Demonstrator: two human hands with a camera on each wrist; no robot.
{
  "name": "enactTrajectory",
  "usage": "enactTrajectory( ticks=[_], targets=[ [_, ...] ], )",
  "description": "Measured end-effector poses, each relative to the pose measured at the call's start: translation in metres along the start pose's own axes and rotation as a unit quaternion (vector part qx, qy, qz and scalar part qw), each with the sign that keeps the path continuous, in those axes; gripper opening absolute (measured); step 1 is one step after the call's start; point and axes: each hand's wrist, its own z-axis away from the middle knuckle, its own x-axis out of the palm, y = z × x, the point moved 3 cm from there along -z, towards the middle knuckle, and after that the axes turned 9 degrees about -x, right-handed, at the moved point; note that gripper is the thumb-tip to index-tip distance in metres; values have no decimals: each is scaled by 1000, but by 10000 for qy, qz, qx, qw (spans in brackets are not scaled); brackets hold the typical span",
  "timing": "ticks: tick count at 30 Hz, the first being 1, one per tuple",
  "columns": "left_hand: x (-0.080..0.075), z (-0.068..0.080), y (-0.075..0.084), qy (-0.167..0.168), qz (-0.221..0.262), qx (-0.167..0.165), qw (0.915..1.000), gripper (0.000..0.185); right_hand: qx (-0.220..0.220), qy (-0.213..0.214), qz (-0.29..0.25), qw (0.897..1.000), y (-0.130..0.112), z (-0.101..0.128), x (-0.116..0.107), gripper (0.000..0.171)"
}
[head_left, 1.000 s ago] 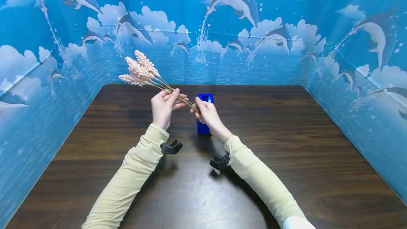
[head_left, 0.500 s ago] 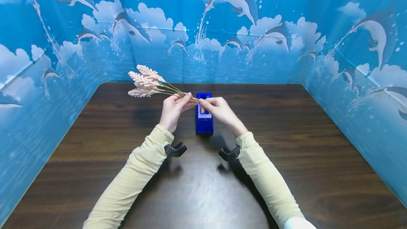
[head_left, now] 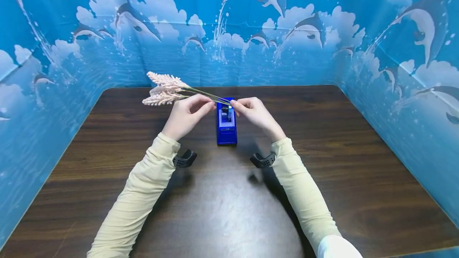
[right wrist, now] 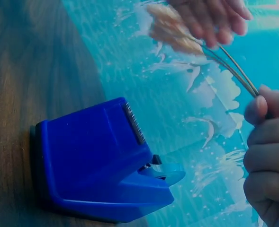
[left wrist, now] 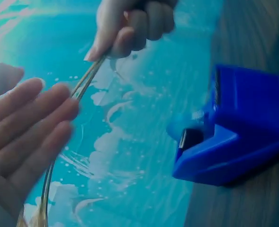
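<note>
Two bare hands hold one bunch of dried pink flower sprigs (head_left: 168, 90) above a dark wooden desk (head_left: 322, 162). The left hand (head_left: 186, 115) supports the stems near their middle; in the left wrist view its fingers (left wrist: 30, 113) lie nearly straight, the stems (left wrist: 80, 87) resting against the fingertips, so its grip is wide and loose rather than clamped. The right hand (head_left: 255, 114) takes the bare stem ends; the right wrist view shows its fingers (right wrist: 267, 142) curled, thumb and forefinger pinching the stems (right wrist: 234, 71), a narrow grip holding the bunch. The sprigs lie almost level, flower heads pointing to the person's left and away, stem ends to the right, directly over the far end of a blue tape dispenser (head_left: 226, 124). That dispenser stands on the desk between the two hands, its long side running towards the person. Its serrated cutter (right wrist: 134, 123) and a tab of tape (right wrist: 170, 172) show in the right wrist view. Whether the stems touch the dispenser cannot be told; in both wrist views they appear clear of it. Both forearms wear pale yellow sleeves (head_left: 143, 194), each with a black wrist mount (head_left: 184, 159). Blue dolphin-printed panels (head_left: 394, 51) enclose the desk on three sides.
</note>
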Motion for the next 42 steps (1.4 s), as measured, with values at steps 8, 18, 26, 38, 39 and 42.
enactTrajectory(
  ticks=[8, 18, 26, 38, 39, 42],
  targets=[
    [9, -4, -13, 642, -768, 1385, 9853, 17, 125, -932, 92, 9955, 4, 3, 0, 49],
    [36, -4, -48, -1480, -2843, -484, 9460, 27, 652, -2325, -353, 9698, 25, 16, 0, 44],
    [48, -2, -52, -2227, -2961, -162, 9287, 27, 652, -2982, -641, 9501, 31, 21, -4, 48],
    [51, 4, -67, -2530, -2929, -119, 9220, 26, 670, -1227, 1381, 9805, 23, 7, 3, 28],
    [52, 5, -69, -2543, -2926, -103, 9217, 26, 730, -1099, 1455, 9805, 23, 5, 7, 30],
    [55, 6, -74, -2478, -2915, -133, 9238, 25, 1019, -945, 1404, 9803, 21, 3, 18, 34]
  ],
)
